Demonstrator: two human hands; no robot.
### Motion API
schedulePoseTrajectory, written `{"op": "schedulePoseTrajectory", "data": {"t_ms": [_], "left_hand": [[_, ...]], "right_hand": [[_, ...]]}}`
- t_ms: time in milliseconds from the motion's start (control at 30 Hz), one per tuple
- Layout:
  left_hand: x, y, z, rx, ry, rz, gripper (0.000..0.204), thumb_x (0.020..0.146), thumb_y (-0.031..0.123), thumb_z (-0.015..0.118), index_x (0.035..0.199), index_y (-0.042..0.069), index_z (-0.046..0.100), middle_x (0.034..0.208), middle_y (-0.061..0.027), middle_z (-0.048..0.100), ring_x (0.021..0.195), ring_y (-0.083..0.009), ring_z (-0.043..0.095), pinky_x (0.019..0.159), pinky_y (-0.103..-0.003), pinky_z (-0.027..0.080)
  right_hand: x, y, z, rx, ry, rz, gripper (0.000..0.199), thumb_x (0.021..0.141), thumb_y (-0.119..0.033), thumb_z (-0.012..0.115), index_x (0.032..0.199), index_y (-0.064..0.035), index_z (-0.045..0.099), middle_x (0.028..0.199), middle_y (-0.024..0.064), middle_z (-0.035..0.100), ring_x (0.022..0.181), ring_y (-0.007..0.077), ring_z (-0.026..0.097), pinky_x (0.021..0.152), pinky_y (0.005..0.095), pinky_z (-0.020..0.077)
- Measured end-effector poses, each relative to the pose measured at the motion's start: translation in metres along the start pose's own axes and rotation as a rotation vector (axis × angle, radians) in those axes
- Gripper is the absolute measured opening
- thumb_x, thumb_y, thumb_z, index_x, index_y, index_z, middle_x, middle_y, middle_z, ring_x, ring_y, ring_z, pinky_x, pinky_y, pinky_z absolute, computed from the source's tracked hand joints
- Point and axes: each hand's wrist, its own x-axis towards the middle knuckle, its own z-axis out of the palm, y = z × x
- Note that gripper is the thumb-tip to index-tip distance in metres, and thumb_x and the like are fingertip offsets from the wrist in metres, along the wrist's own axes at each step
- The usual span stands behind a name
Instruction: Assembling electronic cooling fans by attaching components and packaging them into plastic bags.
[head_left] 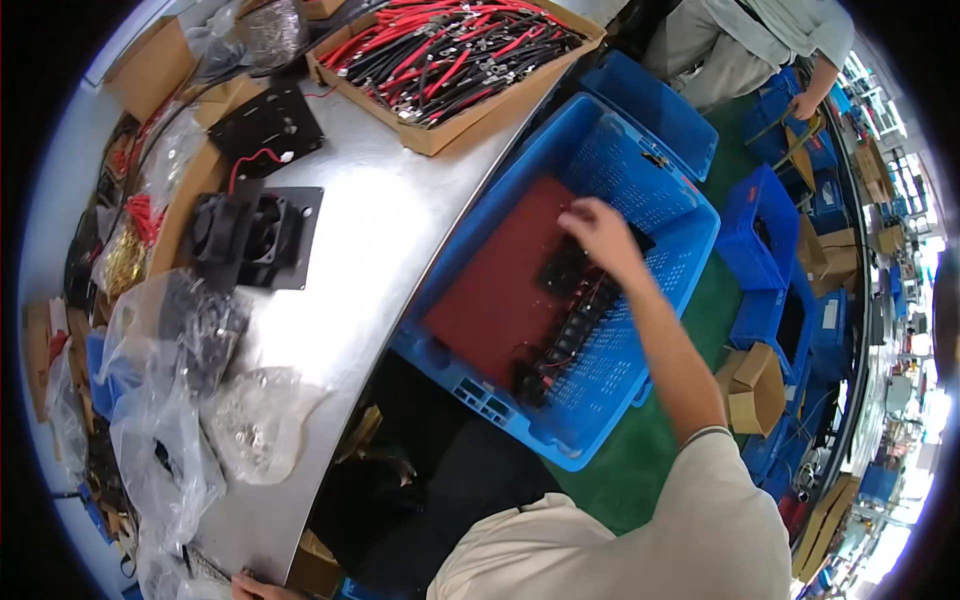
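Observation:
My right hand (598, 235) reaches into a large blue plastic crate (640, 345), its fingers bent and smeared by motion. Right under it is a dark fan assembly (562, 268), also blurred; whether my fingers grip it cannot be made out. A row of black fan assemblies (575, 335) with thin wires lies along a reddish-brown sheet (490, 290) inside the crate. My left hand (258, 588) rests at the metal table's near edge, fingers stretched out and partly cut off by the frame. On the table, a black plate with fans (262, 238) sits beyond some plastic bags.
A cardboard tray of red and black cables (460, 60) stands at the table's far end, near a black plate (265, 130). Clear plastic bags (165, 440) cover the table's left side. Blue bins (760, 225) and an open carton (755, 390) stand right. Another person (750, 50) sits beyond the crate.

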Motion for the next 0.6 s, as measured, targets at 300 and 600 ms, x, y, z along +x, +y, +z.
{"op": "schedulePoseTrajectory", "data": {"t_ms": [300,600], "left_hand": [[0.002,0.031,-0.005,0.098,0.057,0.059,0.033,0.094,0.023,0.06,0.074,-0.003,0.064,0.065,-0.0115,0.06,0.061,-0.0209,0.055,0.058,-0.036,0.048],[0.004,0.031,0.009,0.141,0.141,0.109,0.033,0.094,0.023,0.061,0.073,-0.003,0.063,0.064,-0.0113,0.061,0.057,-0.0186,0.054,0.054,-0.034,0.047]], "right_hand": [[-0.034,0.157,0.192,-0.963,0.046,-0.143,0.05,0.082,-0.022,0.052,0.13,-0.0094,0.05,0.131,0.0176,0.049,0.12,0.0309,0.047,0.091,0.052,0.0384],[0.01,0.164,0.146,-0.998,0.221,-0.203,0.053,0.076,-0.03,0.059,0.125,-0.0095,0.056,0.139,0.0194,0.041,0.122,0.0336,0.043,0.094,0.0499,0.0375]]}}
